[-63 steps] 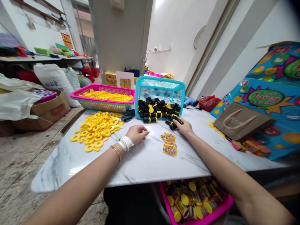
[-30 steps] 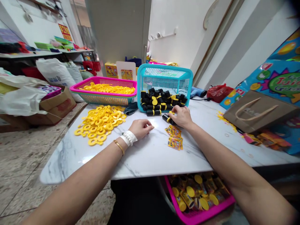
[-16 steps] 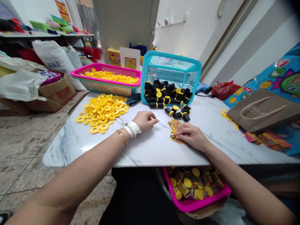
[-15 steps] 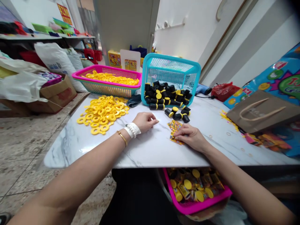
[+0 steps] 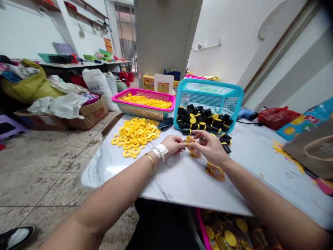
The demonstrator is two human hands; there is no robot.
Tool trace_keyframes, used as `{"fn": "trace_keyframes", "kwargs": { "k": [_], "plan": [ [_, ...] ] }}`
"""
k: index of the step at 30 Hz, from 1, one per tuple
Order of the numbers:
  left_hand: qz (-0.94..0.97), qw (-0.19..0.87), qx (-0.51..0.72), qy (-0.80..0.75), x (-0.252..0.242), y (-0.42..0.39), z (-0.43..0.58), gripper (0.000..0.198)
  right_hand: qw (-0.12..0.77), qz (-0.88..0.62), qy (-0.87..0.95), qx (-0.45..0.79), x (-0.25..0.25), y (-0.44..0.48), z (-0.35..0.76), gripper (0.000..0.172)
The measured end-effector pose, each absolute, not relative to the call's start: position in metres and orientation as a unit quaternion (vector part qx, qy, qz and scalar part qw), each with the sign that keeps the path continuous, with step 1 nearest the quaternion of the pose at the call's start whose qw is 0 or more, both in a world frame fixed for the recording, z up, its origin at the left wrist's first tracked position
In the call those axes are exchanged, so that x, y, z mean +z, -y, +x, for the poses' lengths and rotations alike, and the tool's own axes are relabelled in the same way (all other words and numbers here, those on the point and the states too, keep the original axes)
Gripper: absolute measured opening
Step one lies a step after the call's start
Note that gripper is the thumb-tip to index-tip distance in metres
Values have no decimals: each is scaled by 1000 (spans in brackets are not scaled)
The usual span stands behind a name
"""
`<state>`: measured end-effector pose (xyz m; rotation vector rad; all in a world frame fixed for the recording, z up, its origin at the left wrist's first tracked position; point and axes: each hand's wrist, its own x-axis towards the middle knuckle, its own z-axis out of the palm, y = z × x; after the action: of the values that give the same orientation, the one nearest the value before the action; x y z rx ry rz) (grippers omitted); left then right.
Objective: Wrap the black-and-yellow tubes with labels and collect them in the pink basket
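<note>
My left hand [image 5: 173, 145] pinches the left edge of a small bunch of yellow printed cards or stickers [image 5: 194, 152], above the white marbled table. From the other side my right hand [image 5: 211, 147] has its thumb and fingers closed on the same bunch. A second small stack of the printed cards [image 5: 215, 172] lies on the table below my right wrist. Just behind my hands are black cylinders with yellow ends [image 5: 225, 147], partly hidden by my right hand. A pile of yellow ring-shaped plastic pieces [image 5: 135, 135] lies left of my left hand.
A tilted blue basket [image 5: 209, 83] holds more black cylinders. Beside it stands a pink-rimmed basket [image 5: 145, 108] of yellow pieces. Under the table's front edge is a pink basket [image 5: 204, 229] of yellow-capped items. A brown paper bag [image 5: 307, 142] stands at the right.
My left hand has come to the cards and now pinches them. My right hand has lifted some cards off the table, leaving a stack behind. The view has turned left.
</note>
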<state>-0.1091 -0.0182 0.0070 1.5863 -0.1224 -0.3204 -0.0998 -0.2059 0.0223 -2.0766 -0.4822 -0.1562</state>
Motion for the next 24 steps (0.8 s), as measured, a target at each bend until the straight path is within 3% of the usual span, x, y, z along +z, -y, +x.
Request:
{"fn": "trace_keyframes", "kwargs": {
  "k": [3,6,12,16,24],
  "plan": [
    [767,622,-137,74,7,16,-107,28,522,-832,149,110,22,209,-91,36],
    [803,583,-93,87,8,15,-106,29,560,-806,114,154,19,206,-93,37],
    [747,663,43,7,15,21,-111,35,574,-816,67,9,11,199,-103,44],
    [731,680,46,32,20,30,-124,43,588,-804,71,-44,7,203,-102,49],
    [706,707,44,16,21,33,-129,48,542,-816,133,-152,2,203,-107,43]
  ]
}}
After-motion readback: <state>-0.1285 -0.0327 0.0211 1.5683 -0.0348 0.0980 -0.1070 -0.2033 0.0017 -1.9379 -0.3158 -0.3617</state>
